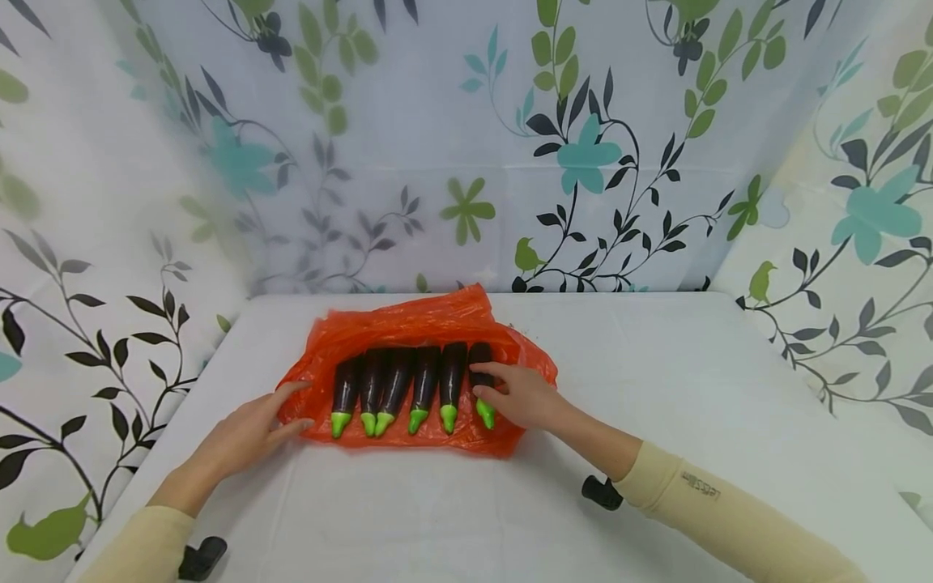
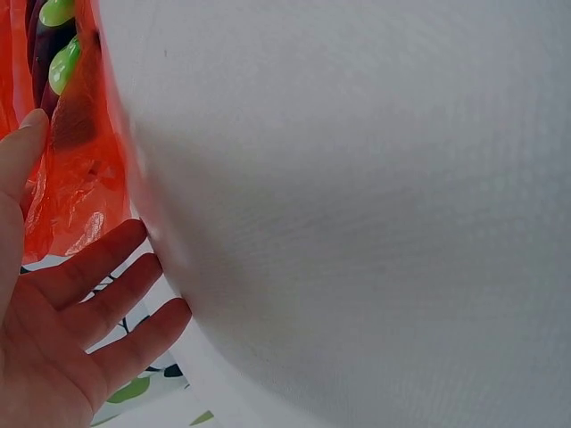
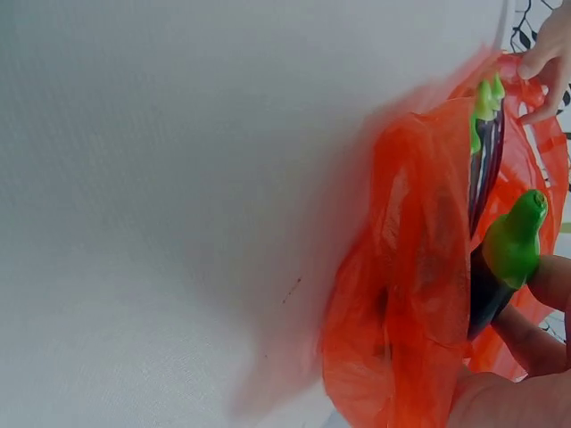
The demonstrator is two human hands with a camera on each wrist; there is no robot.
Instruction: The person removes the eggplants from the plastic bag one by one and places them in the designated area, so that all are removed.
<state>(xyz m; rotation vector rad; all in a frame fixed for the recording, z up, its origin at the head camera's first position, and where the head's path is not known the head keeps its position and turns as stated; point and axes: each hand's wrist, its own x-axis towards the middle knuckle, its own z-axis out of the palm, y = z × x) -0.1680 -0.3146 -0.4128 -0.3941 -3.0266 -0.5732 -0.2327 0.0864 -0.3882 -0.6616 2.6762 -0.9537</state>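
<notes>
An orange-red plastic bag (image 1: 408,314) lies spread on the white table, its near side folded low. Several dark purple eggplants (image 1: 425,380) with bright green stem ends lie side by side in it, stems toward me. At the right end of the row, my right hand (image 1: 526,397) holds one eggplant (image 3: 510,250) between thumb and fingers. In the right wrist view its green end points up, above the bag's edge. My left hand (image 1: 244,429) is at the bag's left edge, thumb and fingers apart. The left wrist view shows these fingers (image 2: 111,308) spread and fairly straight beside the bag.
A white cloth covers the table (image 1: 641,356). Behind it and at both sides hangs a white curtain (image 1: 408,146) printed with leaves, flowers and birds. Small black pieces (image 1: 602,492) show beside each wrist.
</notes>
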